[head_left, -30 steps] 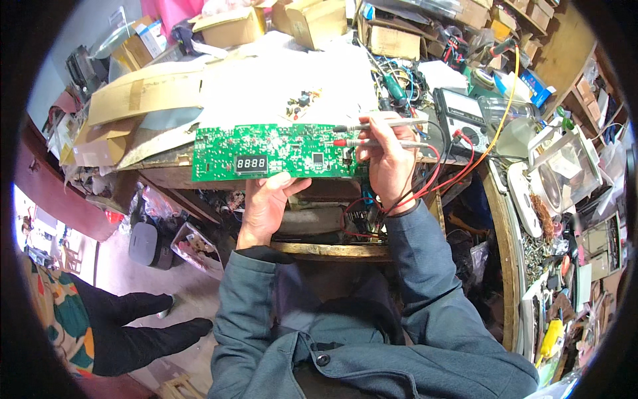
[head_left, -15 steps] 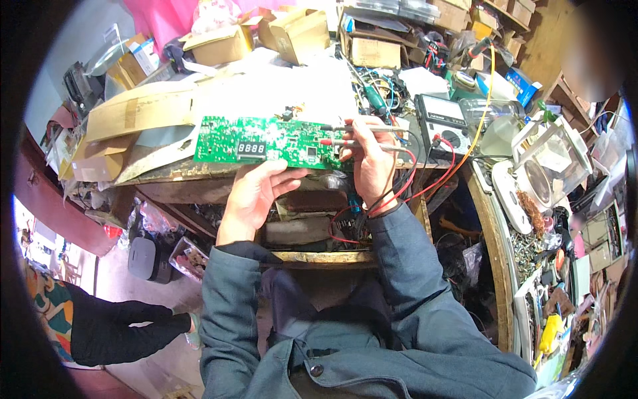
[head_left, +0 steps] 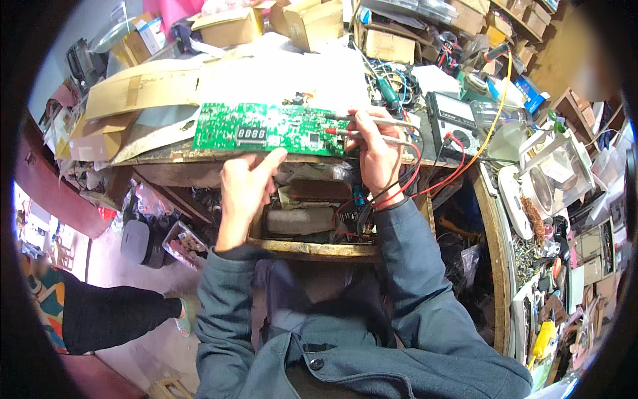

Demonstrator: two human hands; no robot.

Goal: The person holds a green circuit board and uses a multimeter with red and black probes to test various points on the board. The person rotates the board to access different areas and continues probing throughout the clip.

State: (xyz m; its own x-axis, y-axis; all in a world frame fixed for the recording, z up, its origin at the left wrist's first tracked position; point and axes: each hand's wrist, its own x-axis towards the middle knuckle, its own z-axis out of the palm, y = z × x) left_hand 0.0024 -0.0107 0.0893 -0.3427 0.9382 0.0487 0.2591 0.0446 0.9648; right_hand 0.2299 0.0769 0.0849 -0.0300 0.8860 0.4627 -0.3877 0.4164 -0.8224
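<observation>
Circuit board [head_left: 284, 126] had shifted farther over the surface [head_left: 176, 157]; right grip [head_left: 377, 147] clasped two probes [head_left: 392, 122]; whether left grip [head_left: 244, 193] held could not be told

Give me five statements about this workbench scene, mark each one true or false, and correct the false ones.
1. The circuit board carries a digit display. True.
2. The right hand holds two test probes. True.
3. The left hand grips a pair of pliers. False: no tool shows in it; its thumb points toward the board's lower edge.
4. The multimeter sits to the left of the board. False: it is to the right.
5. Both probes have red tips. False: one is red, the other black.
</observation>
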